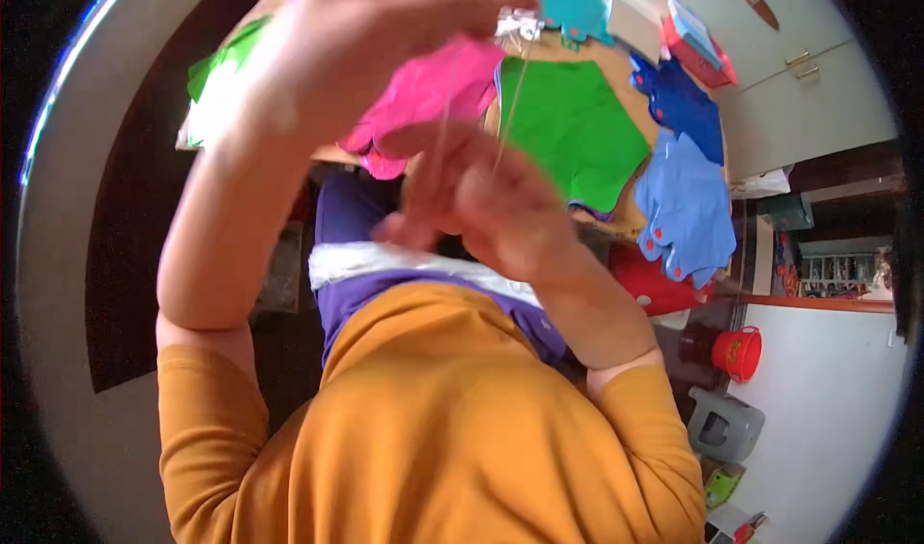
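Note:
Two strands of thin pale cord (513,106) run taut between my hands. At the upper edge of the view, my left hand (414,10) is raised and bent over to the right, blurred by motion, at the upper ends of the strands. Lower down, over my lap, my right hand (481,188) has curled fingers at the lower ends; it is smeared too. Behind the hands a bright pink cloth piece (433,87) and a green cloth piece (573,125) lie on the wooden table (630,219). How the fingertips grip the cord is hard to make out.
Light blue (685,202), dark blue (683,101) and teal (568,5) cloth pieces with red dots lie around the table. A red box (707,58) stands by a pale cabinet (818,34). A red bucket (738,353) and a grey stool (727,424) are at the right.

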{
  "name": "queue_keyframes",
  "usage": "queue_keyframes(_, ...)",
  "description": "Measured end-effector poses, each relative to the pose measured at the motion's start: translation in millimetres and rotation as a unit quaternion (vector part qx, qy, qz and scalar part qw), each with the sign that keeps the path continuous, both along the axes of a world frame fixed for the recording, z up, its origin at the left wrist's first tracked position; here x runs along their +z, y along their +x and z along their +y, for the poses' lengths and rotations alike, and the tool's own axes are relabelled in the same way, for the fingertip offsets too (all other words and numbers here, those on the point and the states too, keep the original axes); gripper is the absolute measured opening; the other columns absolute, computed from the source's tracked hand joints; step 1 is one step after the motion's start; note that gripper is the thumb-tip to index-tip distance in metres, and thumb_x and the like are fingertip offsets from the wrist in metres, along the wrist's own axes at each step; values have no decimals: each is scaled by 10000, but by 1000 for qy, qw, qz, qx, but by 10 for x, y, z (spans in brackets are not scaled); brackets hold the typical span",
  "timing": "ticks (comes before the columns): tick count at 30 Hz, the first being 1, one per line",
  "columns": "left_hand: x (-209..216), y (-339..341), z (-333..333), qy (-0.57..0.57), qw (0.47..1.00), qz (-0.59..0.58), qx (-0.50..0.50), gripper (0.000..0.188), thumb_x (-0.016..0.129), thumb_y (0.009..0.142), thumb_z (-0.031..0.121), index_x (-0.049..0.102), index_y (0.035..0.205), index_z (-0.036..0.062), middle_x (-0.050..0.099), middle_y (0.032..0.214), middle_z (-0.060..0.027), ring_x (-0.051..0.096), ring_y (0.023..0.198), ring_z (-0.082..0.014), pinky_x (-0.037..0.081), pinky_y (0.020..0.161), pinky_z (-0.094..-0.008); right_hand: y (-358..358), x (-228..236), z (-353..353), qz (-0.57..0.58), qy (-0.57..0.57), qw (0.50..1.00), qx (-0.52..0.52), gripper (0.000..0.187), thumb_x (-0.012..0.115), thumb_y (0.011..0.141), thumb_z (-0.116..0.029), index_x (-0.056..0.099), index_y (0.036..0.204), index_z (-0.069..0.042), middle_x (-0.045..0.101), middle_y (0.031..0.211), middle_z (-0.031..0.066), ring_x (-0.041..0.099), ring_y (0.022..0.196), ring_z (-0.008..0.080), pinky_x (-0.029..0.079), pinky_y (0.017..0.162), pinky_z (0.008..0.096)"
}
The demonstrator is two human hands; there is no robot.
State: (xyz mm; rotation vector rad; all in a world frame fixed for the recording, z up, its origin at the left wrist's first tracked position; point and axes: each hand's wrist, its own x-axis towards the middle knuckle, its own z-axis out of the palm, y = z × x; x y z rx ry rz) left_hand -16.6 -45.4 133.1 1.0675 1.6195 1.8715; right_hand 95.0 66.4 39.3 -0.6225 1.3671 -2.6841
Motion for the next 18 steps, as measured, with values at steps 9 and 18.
queue_keyframes(9, 587, -204, -234, -231, 939, 225, -115, 102, 661, 798, 87, 689, 838, -3, 656, 795, -74, 547, 660, -124, 441, 596, -266, 247, 1567, 703, 167, 519, 778, -312, 190, 617, 874, -178, 623, 814, 2, 584, 676, 20, 438, 560, 56, 326, 516, 195)
queue_keyframes(18, 73, 193, -164, 189, 961, -164, -114, 231, 530, 914, 173, 633, 1029, 2, 615, 718, -47, 413, 467, -41, 393, 485, -189, -96, 449, 841, 136, 321, 899, -267, 110, 620, 861, -130, 629, 837, -23, 625, 799, 51, 542, 682, 87, 428, 610, 227)
